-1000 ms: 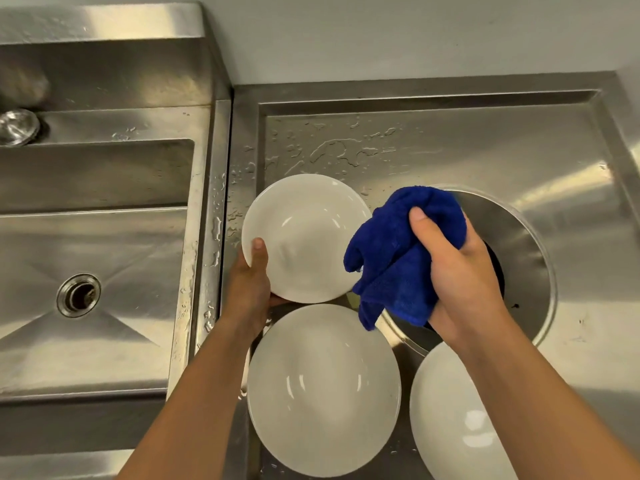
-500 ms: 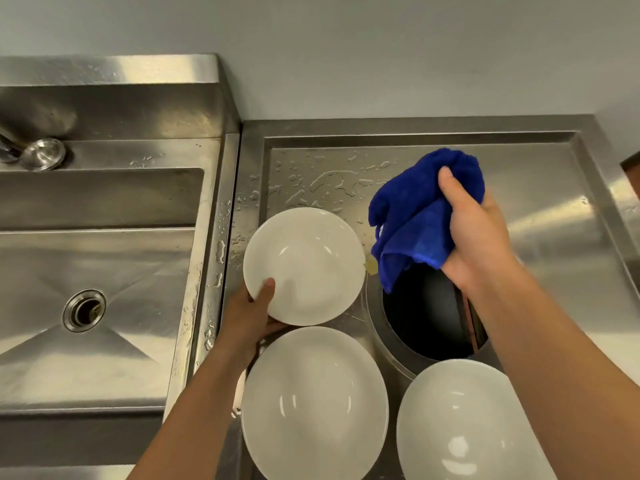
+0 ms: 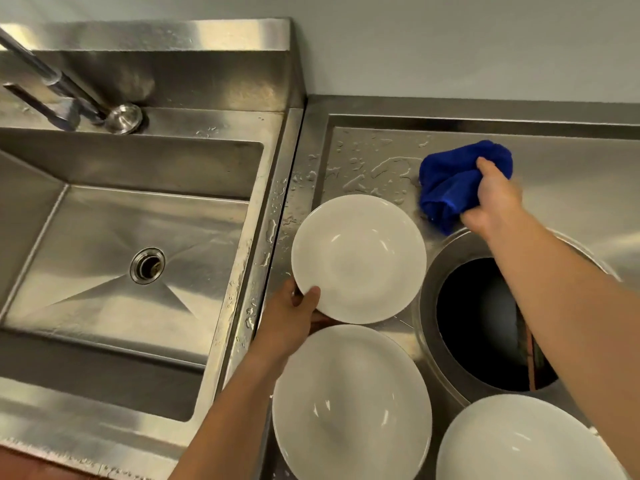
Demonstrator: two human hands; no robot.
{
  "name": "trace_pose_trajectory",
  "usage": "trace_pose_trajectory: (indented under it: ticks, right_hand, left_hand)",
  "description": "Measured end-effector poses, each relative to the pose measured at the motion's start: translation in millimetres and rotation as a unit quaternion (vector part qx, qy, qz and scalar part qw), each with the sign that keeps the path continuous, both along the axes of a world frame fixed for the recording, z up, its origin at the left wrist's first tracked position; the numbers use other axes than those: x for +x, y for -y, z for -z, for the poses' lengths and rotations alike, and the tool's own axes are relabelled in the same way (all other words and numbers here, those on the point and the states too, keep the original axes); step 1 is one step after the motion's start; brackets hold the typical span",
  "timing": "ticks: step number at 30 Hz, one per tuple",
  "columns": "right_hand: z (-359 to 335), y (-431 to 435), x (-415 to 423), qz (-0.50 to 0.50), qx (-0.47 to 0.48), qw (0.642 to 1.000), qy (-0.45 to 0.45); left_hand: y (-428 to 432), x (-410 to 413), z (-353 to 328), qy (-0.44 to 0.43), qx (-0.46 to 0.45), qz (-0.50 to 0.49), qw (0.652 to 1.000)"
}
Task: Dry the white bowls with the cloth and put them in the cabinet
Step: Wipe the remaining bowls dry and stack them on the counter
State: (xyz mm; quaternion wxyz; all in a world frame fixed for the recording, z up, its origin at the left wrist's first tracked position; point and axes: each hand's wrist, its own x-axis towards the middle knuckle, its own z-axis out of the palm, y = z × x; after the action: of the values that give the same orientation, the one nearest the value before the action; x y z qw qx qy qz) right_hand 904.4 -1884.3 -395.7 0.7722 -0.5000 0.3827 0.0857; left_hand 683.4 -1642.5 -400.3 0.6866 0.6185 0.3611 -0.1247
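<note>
My left hand (image 3: pixel 292 315) grips the near rim of a white bowl (image 3: pixel 360 258), thumb inside, holding it just above the steel counter (image 3: pixel 568 188). My right hand (image 3: pixel 491 199) is stretched out to the back of the counter, closed on a bunched blue cloth (image 3: pixel 453 185) that rests low on the wet steel. Two more white bowls sit closer to me: one (image 3: pixel 351 403) straight below the held bowl, the other (image 3: pixel 519 441) at the bottom right, partly cut off by the frame. No cabinet is in view.
A round dark hole (image 3: pixel 485 323) opens in the counter under my right forearm. Water drops (image 3: pixel 367 168) cover the counter's back left. A deep steel sink (image 3: pixel 131 244) with a drain lies to the left, its tap (image 3: pixel 69 88) at the back.
My right hand has carried the blue cloth away from the held bowl, up and to the back of the counter. My left hand keeps hold of the bowl. The view has tilted up.
</note>
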Motion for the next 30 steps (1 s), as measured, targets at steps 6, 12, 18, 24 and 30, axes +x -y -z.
trace_pose_trajectory:
  ticks: [6,12,18,24,30]
  right_hand:
    - [24,-18,-26,-0.086,-0.134,0.985,0.068]
    - [40,-21,-27,-0.108,-0.184,0.971,0.112]
    - [51,-19,-24,-0.091,-0.174,0.973,0.119]
    - [55,-26,-26,-0.117,-0.26,0.948,0.14]
    - [42,-37,-27,-0.234,-0.389,0.883,0.12]
  left_hand:
    - [4,10,9,0.016,-0.019,-0.033,0.999]
    - [-4,13,26,0.021,0.012,-0.03,0.999]
    - [-11,14,39,0.026,0.027,-0.039,0.999]
    - [-6,22,34,0.012,0.026,-0.031,0.999]
    - [-6,25,30,0.003,0.011,-0.025,1.0]
